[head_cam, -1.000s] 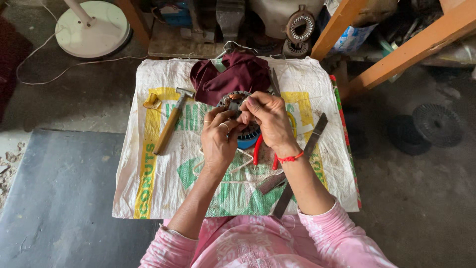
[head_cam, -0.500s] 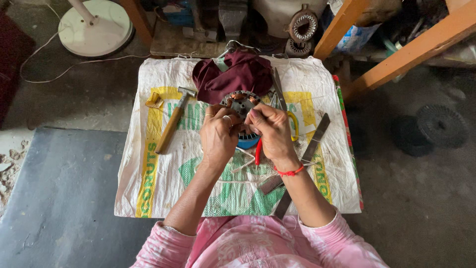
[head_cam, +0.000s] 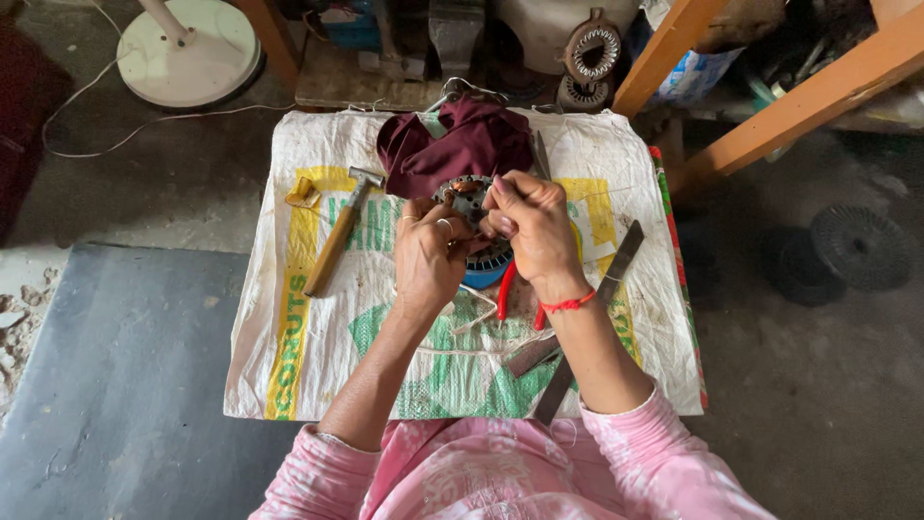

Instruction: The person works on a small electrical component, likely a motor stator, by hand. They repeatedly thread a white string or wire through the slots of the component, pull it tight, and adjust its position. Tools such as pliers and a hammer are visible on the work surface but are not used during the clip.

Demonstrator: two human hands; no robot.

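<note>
Head view: stator (head_cam: 469,197) half-hidden behind hands.

The motor stator (head_cam: 469,199) was a round, grey metal ring with slots around its inner bore, held up between both hands just above a blue round part (head_cam: 489,272) on the woven sack (head_cam: 289,318). Its open face was tilted up toward the camera. Fingers covered its lower edge, and a maroon cloth (head_cam: 462,144) lay just behind it.
</note>
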